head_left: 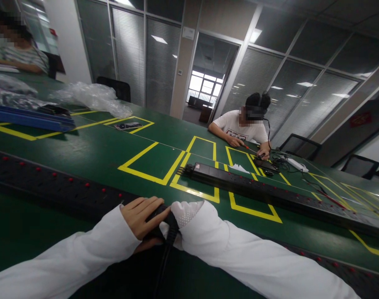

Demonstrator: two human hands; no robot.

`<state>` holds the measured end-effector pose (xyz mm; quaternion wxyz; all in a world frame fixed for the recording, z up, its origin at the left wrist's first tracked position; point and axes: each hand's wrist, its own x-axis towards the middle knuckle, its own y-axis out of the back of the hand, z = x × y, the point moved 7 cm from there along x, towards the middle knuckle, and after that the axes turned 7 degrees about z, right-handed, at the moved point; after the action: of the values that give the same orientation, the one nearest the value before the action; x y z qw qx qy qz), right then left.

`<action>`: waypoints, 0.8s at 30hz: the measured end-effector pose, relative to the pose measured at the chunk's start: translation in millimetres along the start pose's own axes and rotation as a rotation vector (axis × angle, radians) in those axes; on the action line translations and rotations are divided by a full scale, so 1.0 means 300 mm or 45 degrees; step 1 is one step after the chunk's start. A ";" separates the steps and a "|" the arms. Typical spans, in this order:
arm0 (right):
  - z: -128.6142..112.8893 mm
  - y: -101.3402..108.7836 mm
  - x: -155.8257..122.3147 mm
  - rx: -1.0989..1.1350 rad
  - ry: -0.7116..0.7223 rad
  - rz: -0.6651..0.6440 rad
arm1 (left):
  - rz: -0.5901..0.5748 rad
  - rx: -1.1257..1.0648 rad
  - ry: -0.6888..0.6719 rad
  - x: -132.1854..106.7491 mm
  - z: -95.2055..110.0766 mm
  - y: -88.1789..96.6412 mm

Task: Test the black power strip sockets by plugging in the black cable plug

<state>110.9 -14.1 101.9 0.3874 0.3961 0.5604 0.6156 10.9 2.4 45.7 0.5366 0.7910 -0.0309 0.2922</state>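
Observation:
Along the near side of the table lies a long black power strip [67, 195] with a row of red round parts on top. My left hand [144, 218], bare, is wrapped over this strip's right end. Close beside it, my right hand [185, 214] wears a white dotted glove and is closed at the thick end of a black power cable [169, 245], which hangs toward me. The gloved fingers and the joint between cable and strip are mostly hidden. White sleeves cover both forearms.
A second black power strip [254, 182] runs rightward, prongs at its left end. Another [338, 265] passes beneath my right arm. A phone [128, 126], plastic wrap [96, 97] and a blue rail [27, 118] lie left. Across the table, a person [245, 124] handles a red-handled tool near cables.

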 end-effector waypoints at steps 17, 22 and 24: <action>0.014 -0.074 0.005 0.044 -0.032 -0.007 | 0.078 -0.001 0.008 -0.019 -0.009 -0.020; 0.014 -0.084 0.007 0.062 -0.017 0.000 | 0.072 -0.016 0.015 -0.016 -0.007 -0.019; 0.013 -0.085 0.009 0.071 -0.002 0.004 | 0.070 -0.003 0.013 -0.014 -0.005 -0.019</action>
<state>114.3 -8.3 76.9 0.3757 0.4079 0.5764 0.6002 8.7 5.1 39.2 0.5295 0.7878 -0.0501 0.3108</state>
